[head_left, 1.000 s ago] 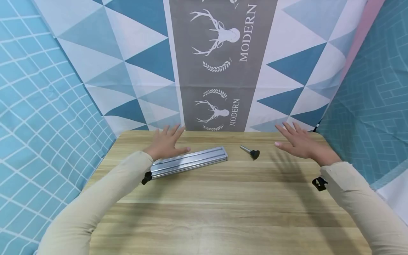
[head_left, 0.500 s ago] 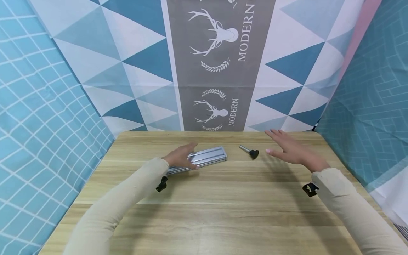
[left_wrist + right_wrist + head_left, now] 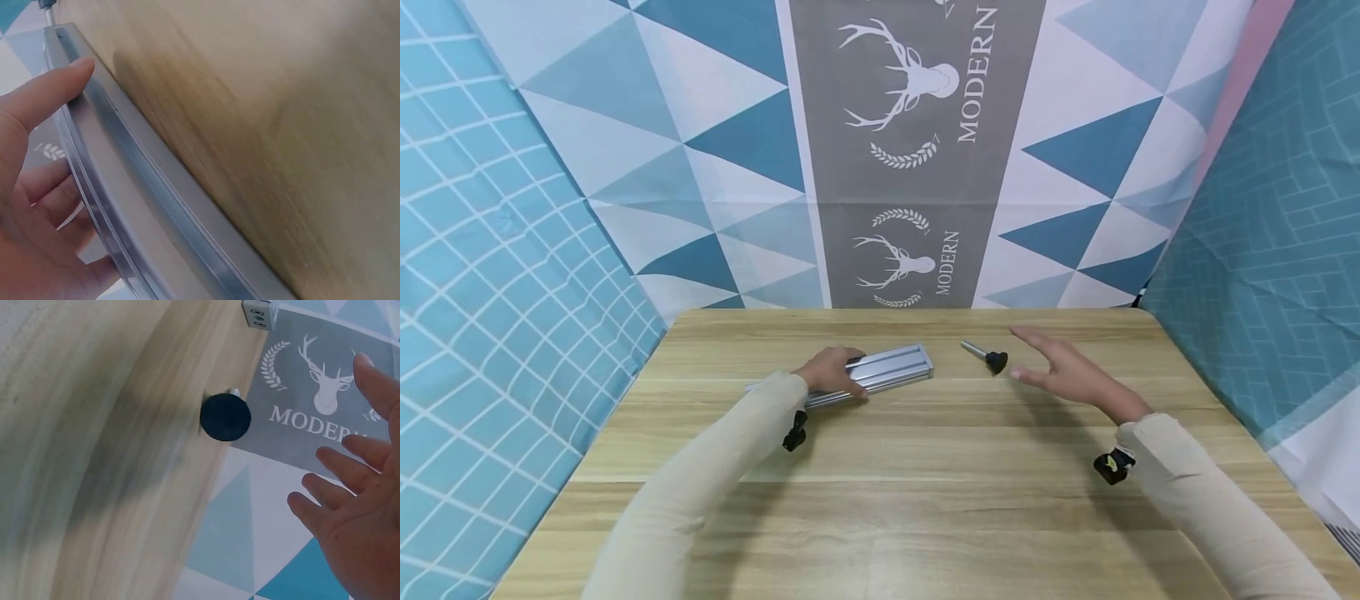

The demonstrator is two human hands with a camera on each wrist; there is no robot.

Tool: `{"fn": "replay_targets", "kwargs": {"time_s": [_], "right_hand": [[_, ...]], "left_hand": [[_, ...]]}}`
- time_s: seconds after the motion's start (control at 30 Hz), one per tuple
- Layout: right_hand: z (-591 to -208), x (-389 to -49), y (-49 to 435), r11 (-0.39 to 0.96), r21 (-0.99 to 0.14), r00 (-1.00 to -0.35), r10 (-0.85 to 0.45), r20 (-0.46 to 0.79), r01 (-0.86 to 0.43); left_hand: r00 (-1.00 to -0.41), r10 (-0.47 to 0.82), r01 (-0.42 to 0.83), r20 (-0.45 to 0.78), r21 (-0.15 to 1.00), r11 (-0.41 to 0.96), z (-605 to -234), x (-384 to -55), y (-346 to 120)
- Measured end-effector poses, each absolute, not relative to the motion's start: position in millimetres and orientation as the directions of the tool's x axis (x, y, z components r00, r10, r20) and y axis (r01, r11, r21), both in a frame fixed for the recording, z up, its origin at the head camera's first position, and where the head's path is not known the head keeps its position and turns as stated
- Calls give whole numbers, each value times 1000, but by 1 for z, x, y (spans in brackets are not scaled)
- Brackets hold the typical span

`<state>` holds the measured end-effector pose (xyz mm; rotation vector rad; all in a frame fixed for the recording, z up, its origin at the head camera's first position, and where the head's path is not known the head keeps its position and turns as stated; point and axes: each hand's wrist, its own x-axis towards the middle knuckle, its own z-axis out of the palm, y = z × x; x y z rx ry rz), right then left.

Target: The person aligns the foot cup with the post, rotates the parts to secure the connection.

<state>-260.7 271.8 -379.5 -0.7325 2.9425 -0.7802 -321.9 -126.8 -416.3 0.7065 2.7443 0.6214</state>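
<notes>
A silver aluminium profile (image 3: 897,367) with lengthwise grooves lies slantwise on the wooden table. My left hand (image 3: 831,371) grips it around the middle; in the left wrist view the thumb (image 3: 74,76) lies over its grooved face (image 3: 156,187) and the fingers are at its other side. The hand and sleeve hide part of its left portion. To the right of the profile lies a black-knobbed bolt (image 3: 997,362) with a thin metal shank. My right hand (image 3: 1071,379) hovers just right of the knob, fingers spread and holding nothing; the right wrist view shows the round black knob (image 3: 225,417) apart from the fingers.
The wooden table (image 3: 925,483) stretches toward me. A patterned cloth (image 3: 910,167) with deer heads hangs along its back edge. Blue checked cloth (image 3: 490,292) stands at the left, teal cloth (image 3: 1277,250) at the right.
My left hand has come down, moved right along the profile and taken hold of it. My right hand has moved left and lower, closer to the black-knobbed bolt.
</notes>
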Motion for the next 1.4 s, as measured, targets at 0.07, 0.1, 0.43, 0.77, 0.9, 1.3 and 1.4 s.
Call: {"fn": "replay_targets", "kwargs": {"time_s": [0.07, 0.1, 0.43, 0.77, 0.9, 1.3, 1.4], "right_hand": [[-382, -261, 271, 761, -474, -886, -452, 103, -443], [-383, -261, 271, 759, -475, -884, -457, 98, -445], [-393, -260, 267, 753, -485, -878, -474, 71, -445], [-390, -262, 264, 757, -475, -872, -488, 46, -449], [-390, -263, 264, 752, -477, -868, -495, 50, -456], [-394, -263, 261, 763, -485, -879, -477, 25, -428], [-395, -263, 263, 750, -490, -869, -493, 35, -445]], "left_hand": [[-854, 505, 396, -125, 475, 786, -416, -324, -125], [-853, 506, 393, -127, 482, 783, -416, -325, -124], [-877, 459, 348, -141, 471, 811, -413, -325, -111], [-886, 446, 346, -128, 459, 818, -412, -326, -110], [-889, 442, 347, -120, 452, 822, -412, -326, -110], [-891, 439, 345, -117, 455, 821, -415, -329, -111], [-892, 440, 356, -102, 442, 824, -417, -329, -112]]}}
